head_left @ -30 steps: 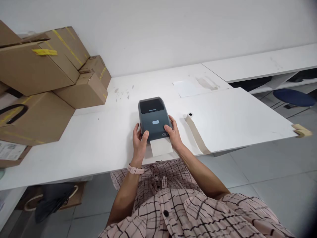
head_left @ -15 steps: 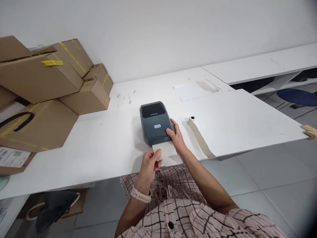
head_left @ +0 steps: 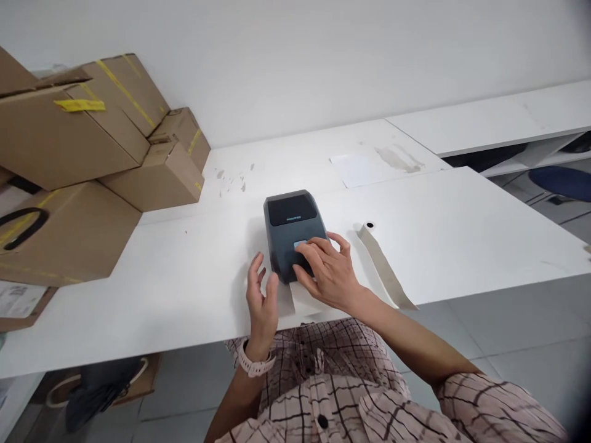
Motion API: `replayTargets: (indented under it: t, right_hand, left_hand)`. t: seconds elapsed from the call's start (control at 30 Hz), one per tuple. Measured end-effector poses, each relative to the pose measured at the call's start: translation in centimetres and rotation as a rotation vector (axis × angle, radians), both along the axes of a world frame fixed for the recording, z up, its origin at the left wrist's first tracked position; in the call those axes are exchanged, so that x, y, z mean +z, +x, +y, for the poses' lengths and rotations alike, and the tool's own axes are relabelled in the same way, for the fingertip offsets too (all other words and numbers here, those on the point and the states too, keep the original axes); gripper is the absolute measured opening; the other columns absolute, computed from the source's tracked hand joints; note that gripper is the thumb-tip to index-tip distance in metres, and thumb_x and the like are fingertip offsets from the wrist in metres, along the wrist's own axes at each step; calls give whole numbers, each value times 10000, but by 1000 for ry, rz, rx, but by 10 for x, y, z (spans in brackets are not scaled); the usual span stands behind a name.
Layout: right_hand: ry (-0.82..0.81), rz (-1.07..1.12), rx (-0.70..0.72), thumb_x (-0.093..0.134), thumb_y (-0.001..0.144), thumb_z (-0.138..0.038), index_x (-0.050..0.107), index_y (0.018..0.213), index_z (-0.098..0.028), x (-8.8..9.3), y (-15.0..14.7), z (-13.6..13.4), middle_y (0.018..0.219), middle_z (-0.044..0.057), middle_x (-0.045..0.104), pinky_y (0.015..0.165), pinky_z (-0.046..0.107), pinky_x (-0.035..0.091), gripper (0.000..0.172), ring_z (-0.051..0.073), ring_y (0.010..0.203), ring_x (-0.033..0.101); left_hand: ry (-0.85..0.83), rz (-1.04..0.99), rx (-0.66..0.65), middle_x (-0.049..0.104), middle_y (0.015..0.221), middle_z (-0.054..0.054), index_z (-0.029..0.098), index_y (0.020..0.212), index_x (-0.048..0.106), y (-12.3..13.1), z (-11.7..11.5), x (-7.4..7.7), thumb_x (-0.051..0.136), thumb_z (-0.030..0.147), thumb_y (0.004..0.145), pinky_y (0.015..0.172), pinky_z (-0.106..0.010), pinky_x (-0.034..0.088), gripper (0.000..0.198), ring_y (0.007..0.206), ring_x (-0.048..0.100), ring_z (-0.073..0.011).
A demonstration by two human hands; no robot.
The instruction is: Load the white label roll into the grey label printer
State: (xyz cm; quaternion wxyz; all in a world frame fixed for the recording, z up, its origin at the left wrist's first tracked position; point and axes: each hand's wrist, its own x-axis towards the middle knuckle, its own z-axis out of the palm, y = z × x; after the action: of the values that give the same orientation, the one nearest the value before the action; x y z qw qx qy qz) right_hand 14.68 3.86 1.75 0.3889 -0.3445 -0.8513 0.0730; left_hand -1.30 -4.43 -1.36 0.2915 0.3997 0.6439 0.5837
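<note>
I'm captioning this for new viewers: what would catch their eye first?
The dark grey device on the white table likely draws the eye first, the right hand over it and the open left hand beside it. Then come the brown boxes stacked at the picture's left and the paper strip trailing from a small roll to the device's right.

- Right grip (head_left: pixel 329 271), a bare hand: fingers bent over the dark grey, box-shaped plastic device (head_left: pixel 284 243), reaching its small pale-blue button (head_left: pixel 299 245).
- Left grip (head_left: pixel 262 307), a bare hand: fingers parted, just beside the device; contact cannot be determined.
- White paper strip (head_left: pixel 303 300): at the device's front edge.
- Beige paper roll (head_left: pixel 386 271): partly unwound toward the white surface's (head_left: pixel 184 258) front edge.
- Brown cardboard boxes (head_left: pixel 69 135), yellow-taped: piled at left.
</note>
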Motion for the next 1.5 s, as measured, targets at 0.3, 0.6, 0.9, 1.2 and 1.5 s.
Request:
replayTargets:
  t: [0.3, 0.6, 0.9, 1.2, 1.5]
  right_hand:
    - [-518, 532, -74, 509, 1031, -521, 363, 1580, -432, -39, 28, -14, 1641, 54, 431, 1208, 648, 390, 575, 332, 1526, 396]
    - [-659, 695, 64, 452, 1035, -597, 447, 1548, -437, -29, 31, -13, 1663, -9, 426, 1242, 576, 422, 537, 303, 1562, 368]
    - [-313, 311, 19, 454, 990, -714, 402, 1582, -293, 68, 12, 71, 1645, 113, 434, 1251, 625, 316, 728, 369, 1520, 375]
    - [-397, 298, -1, 396, 954, -796, 306, 1586, -300, 118, -29, 183, 1655, 96, 409, 1229, 627, 303, 808, 384, 1470, 442]
    - [-334, 167, -107, 322, 974, -779, 298, 1592, -246, 126, -41, 215, 1593, 145, 478, 1206, 615, 329, 817, 397, 1473, 431]
  left_hand:
    - [-35, -105, -116, 232, 1762, -3, 323, 1656, 283, 17, 9, -6, 425, 598, 1027, 1297, -375, 317, 700, 1628, 212, -259]
    - [25, 80, -94, 215, 1764, 16, 347, 1615, 389, 4, 13, -9, 376, 636, 1023, 1342, -454, 185, 659, 1643, 136, -284]
    - [284, 91, -14, 656, 1416, -110, 224, 1350, 637, -44, 94, 36, 531, 523, 1000, 1139, -410, 445, 472, 1351, 583, -262]
    - [-199, 62, -291, 565, 957, -28, 209, 1507, 480, -64, 128, -6, 787, 550, 795, 729, -292, 441, 847, 815, 536, -166]
    - [-196, 56, -300, 511, 856, 1, 153, 1519, 468, -61, 123, -2, 717, 385, 815, 716, -295, 420, 782, 783, 514, -173]
